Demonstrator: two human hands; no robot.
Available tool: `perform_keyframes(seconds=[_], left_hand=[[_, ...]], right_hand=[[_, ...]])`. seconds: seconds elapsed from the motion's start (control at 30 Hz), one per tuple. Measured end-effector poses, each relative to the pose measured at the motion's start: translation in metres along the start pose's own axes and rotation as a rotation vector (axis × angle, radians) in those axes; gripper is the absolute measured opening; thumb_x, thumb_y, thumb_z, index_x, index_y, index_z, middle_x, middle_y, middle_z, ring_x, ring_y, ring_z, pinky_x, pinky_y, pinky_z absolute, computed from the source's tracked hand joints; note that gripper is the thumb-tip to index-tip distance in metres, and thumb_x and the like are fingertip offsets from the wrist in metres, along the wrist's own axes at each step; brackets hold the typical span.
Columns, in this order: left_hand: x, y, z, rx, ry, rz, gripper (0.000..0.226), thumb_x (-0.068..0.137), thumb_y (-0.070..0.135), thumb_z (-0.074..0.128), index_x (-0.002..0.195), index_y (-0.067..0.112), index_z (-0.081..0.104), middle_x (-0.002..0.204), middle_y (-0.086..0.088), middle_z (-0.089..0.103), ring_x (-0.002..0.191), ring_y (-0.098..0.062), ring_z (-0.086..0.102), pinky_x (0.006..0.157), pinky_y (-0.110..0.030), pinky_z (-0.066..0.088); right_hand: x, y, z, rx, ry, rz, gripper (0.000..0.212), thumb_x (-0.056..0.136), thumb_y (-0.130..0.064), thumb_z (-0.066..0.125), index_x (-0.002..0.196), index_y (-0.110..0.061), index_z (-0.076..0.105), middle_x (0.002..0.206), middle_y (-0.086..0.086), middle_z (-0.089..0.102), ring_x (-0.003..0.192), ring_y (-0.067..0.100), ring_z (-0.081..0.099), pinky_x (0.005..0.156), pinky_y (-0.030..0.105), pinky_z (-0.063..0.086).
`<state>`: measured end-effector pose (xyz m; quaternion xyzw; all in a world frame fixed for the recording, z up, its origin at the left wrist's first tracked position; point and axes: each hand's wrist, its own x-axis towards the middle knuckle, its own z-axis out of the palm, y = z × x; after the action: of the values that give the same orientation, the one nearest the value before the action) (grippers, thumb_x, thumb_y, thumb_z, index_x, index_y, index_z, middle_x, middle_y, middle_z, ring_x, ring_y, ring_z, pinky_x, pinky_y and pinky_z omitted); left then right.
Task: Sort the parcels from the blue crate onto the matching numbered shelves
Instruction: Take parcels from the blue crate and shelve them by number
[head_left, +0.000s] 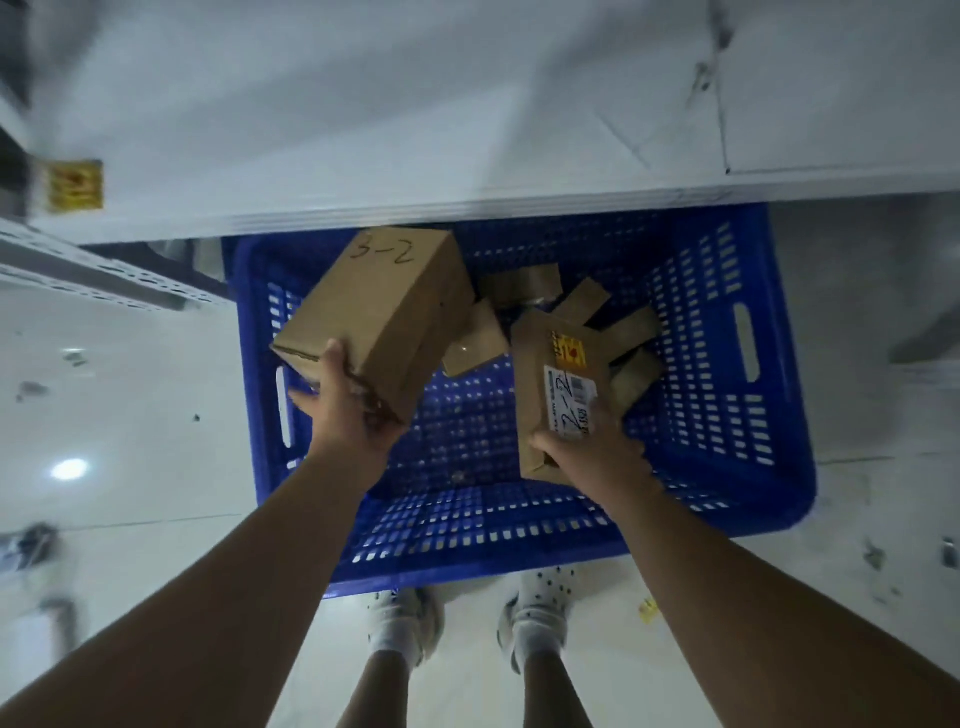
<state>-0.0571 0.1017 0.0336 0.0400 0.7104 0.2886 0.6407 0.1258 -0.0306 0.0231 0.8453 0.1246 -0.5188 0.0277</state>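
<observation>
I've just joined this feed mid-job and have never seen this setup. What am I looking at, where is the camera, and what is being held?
There is no machine here: a person wears one head camera that looks down past their arms. On the floor stands a blue crate with several small brown parcels left inside. The left hand grips a cardboard box marked 3-2. The right hand grips a flatter parcel labelled 2-2. A white shelf edge runs above the crate.

A tilted brown parcel marked "3-2" and a flat one marked "2-2" sit above the blue crate.
</observation>
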Motion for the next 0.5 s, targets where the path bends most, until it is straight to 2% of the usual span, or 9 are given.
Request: perform_keyframes(seconds=[0.1,0.2,0.3,0.4,0.5], left_hand=[[-0.025,0.003,-0.003,-0.037,-0.152,-0.144,0.116,0.054,0.053,0.083,0.147,0.044,0.015,0.139,-0.004,0.048,0.103,-0.030,0.065,0.073,-0.046,0.055],[-0.051,0.005,-0.001,0.127,-0.188,-0.011,0.099,0.081,0.042,0.070,0.147,0.047,-0.003,0.133,0.002,0.048,0.101,-0.025,0.064,0.081,-0.045,0.053],[-0.082,0.005,0.002,0.265,-0.243,0.092,0.096,0.089,0.030,0.063,0.147,0.043,-0.013,0.128,0.000,0.048,0.095,-0.023,0.062,0.082,-0.042,0.052],[-0.112,0.010,0.006,0.316,-0.307,0.108,0.097,0.089,0.025,0.063,0.148,0.042,-0.013,0.137,-0.003,0.045,0.109,-0.029,0.059,0.086,-0.043,0.052],[-0.146,0.014,0.019,0.317,-0.404,0.140,0.094,0.087,0.021,0.066,0.147,0.047,-0.002,0.142,-0.006,0.046,0.113,-0.033,0.058,0.090,-0.046,0.051]], right_hand=[[-0.039,-0.002,-0.021,-0.043,0.150,-0.065,0.101,0.070,-0.073,0.059,0.150,-0.043,0.005,0.151,0.017,0.024,0.133,0.044,0.030,0.107,0.058,0.024],[-0.069,-0.005,-0.038,0.055,0.209,-0.080,0.103,0.071,-0.071,0.062,0.150,-0.043,0.002,0.151,0.018,0.022,0.133,0.043,0.029,0.108,0.057,0.023],[-0.091,-0.008,-0.053,0.247,0.218,-0.043,0.107,0.068,-0.068,0.066,0.148,-0.046,-0.001,0.149,0.015,0.025,0.131,0.041,0.033,0.109,0.058,0.026],[-0.114,-0.012,-0.074,0.435,0.279,-0.038,0.110,0.067,-0.061,0.073,0.149,-0.042,0.002,0.144,0.017,0.031,0.125,0.040,0.039,0.104,0.054,0.037],[-0.141,-0.014,-0.101,0.531,0.282,-0.048,0.111,0.067,-0.055,0.076,0.150,-0.040,0.004,0.145,0.015,0.029,0.128,0.037,0.032,0.102,0.048,0.037]])
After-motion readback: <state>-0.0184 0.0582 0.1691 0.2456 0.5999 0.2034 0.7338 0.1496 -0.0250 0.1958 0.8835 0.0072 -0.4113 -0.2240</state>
